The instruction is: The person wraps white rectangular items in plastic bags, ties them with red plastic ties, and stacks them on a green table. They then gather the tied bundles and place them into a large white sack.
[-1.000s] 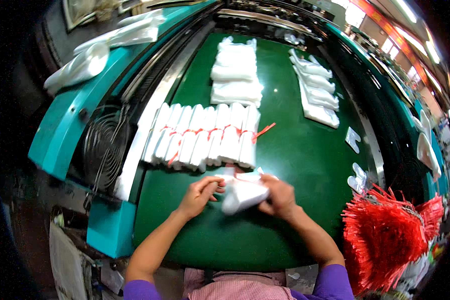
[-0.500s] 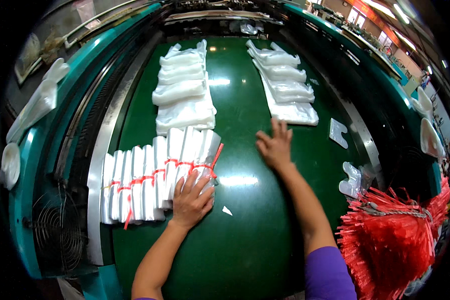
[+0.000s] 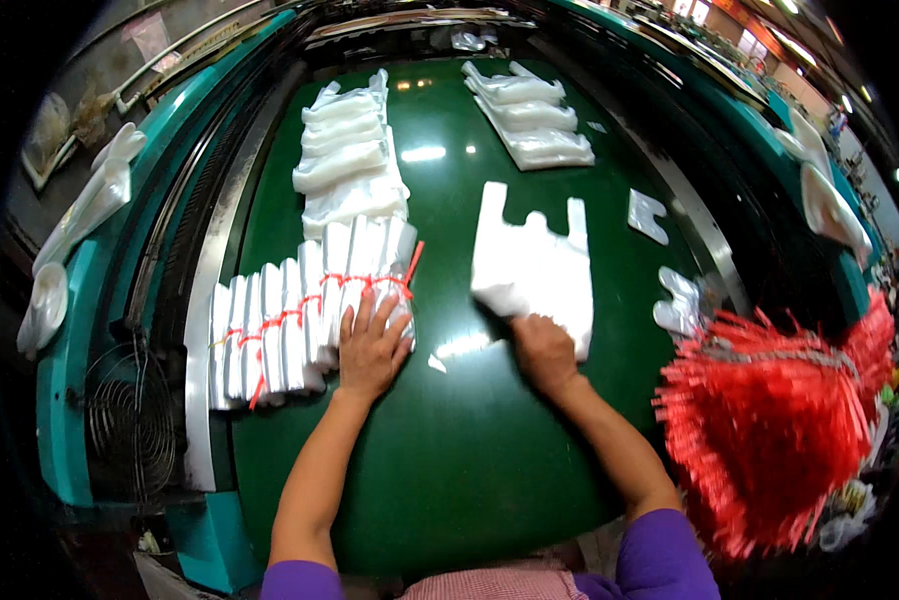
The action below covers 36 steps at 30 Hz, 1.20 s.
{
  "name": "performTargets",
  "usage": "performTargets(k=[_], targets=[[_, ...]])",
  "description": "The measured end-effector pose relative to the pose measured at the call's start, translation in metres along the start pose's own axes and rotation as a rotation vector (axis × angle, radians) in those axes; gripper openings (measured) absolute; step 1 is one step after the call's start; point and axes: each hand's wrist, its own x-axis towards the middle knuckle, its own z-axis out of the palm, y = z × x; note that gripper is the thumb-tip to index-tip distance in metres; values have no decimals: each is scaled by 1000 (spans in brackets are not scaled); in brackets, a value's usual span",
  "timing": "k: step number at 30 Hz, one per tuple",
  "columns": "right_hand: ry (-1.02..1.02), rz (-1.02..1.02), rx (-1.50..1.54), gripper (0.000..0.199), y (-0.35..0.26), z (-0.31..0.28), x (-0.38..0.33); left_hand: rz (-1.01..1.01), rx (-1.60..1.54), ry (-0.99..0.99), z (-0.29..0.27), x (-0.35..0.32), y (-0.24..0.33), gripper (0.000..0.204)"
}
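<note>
My left hand (image 3: pixel 374 347) rests with fingers spread on the right end of a row of rolled white plastic-bag bundles (image 3: pixel 282 325), tied with red strips. My right hand (image 3: pixel 547 352) is closed on the near edge of a flat stack of white T-shirt plastic bags (image 3: pixel 535 262), its two handles pointing away from me. Behind it at the right lies a folded pile of the same bags (image 3: pixel 542 118). Another overlapping pile (image 3: pixel 345 160) lies far left, just beyond the bundles.
A green table (image 3: pixel 450 450) lies between dark machine rails. At right hangs a bunch of red strips (image 3: pixel 770 430); small plastic offcuts (image 3: pixel 648 217) lie along the right edge. A white scrap (image 3: pixel 437 363) sits near my left hand. A wire fan guard (image 3: pixel 135 420) stands at left.
My right hand has closed on the nearest bag stack of the right pile and pulled it toward me. My left hand stays on the bundles. The whole view has shifted slightly.
</note>
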Motion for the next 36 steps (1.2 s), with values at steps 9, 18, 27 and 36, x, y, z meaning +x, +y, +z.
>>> performTargets(k=[9,18,27,36], targets=[[435,248,1100,23,-103,-158,-41,-9,-699,-213,-72,-98,114,76],[43,-207,661,65,-155,-166,-7,-722,-1530,24,-114,-128,120,32],[-586,-248,481,78,-92,-159,-204,-901,-1504,-328,-161,-226,104,51],[-359,-298,489,45,-83,-136,-213,284,-446,-402,-162,-182,83,22]])
